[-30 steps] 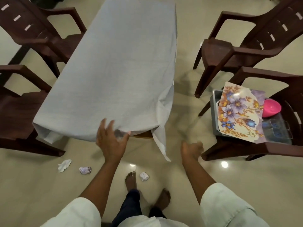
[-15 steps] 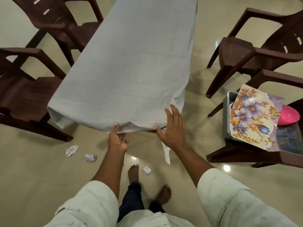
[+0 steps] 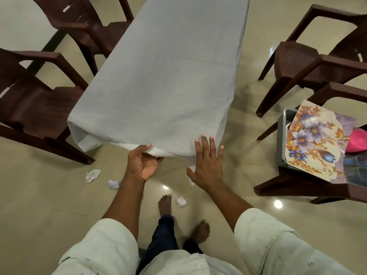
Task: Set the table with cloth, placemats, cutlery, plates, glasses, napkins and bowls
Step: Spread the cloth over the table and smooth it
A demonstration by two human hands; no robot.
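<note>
Over the near end of the desk (image 3: 93, 83), the grey cloth (image 3: 168, 76) is lying spread along the whole top and hanging past the edge toward the person. At that near hem, the left hand (image 3: 143, 163) is pinching the fabric, thumb on top and fingers curled under the fold. Just beside it, the right hand (image 3: 207, 163) is hovering or lightly pressing with fingers straight and spread; whether the palm is actually touching the cloth is hard to tell from this angle.

Judging by the soft folds at the corners, the cloth is looking light, limp and easy to drag, so it is probably sliding readily over the desk and bunching if pulled from one point. Taking it at the hem with both hands set apart, near the two corners, seems the best hold for evening the overhang.

On the seat of a brown chair (image 3: 309, 187) to the right, a grey tub (image 3: 282, 135) is holding floral placemats (image 3: 313, 139) and a pink bowl (image 3: 358, 140); these look stiffer and flatter and are waiting untouched. Crumpled paper scraps (image 3: 114, 184) are lying on the floor.
</note>
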